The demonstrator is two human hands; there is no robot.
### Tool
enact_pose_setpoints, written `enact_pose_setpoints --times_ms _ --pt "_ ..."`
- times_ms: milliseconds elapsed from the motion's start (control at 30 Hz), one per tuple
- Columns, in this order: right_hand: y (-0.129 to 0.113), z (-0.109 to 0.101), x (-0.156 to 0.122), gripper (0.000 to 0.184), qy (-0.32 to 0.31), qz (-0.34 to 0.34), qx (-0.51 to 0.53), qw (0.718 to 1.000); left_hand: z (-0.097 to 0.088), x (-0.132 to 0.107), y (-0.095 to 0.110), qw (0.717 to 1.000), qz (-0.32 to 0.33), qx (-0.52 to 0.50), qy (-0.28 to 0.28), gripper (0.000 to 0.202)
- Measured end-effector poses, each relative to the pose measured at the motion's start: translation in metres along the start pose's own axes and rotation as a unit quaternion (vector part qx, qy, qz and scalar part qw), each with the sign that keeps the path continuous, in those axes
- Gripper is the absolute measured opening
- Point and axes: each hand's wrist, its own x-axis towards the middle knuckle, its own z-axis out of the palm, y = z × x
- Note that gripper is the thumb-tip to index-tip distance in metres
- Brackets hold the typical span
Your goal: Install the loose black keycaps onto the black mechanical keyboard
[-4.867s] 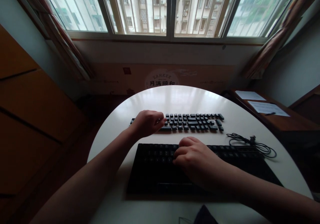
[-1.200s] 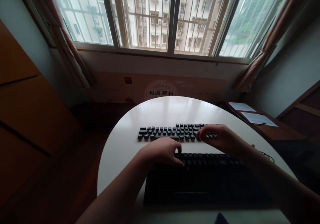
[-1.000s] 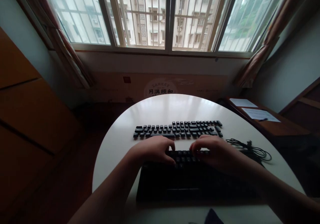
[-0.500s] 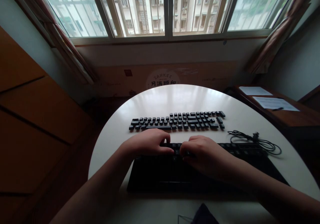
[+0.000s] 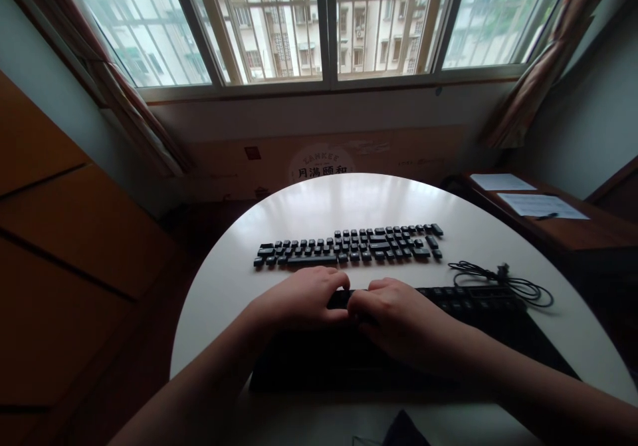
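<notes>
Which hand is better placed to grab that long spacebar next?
Probably the left hand: it's right in front of the long spacebar. The right hand sits farther to the right, curled over the keyboard. I can't see whether either hand holds anything.

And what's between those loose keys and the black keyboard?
In the head view, a strip of white tabletop lies between the loose keys and the black keyboard; the left hand hides part of that strip.
</notes>
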Motion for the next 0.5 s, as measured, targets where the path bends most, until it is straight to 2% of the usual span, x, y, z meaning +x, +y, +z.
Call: enact_pose_setpoints --times_ms 167,333,500 --pt "0.0011 0.0031 -0.0028 0.021 0.008 0.019 0.021 1.000 0.0017 0.0004 0.0009 1.000 0.002 -0.010 0.006 0.041" --pt "0.0036 0.0065 -0.0022 0.023 0.018 0.024 0.018 0.999 0.0044 0.0019 0.0030 1.000 -0.001 0.004 0.010 0.033" --pt "0.0040 0.0052 -0.0001 0.024 0.019 -0.012 0.007 1.000 0.0084 0.0042 0.0053 1.000 -0.003 -0.001 0.016 0.034"
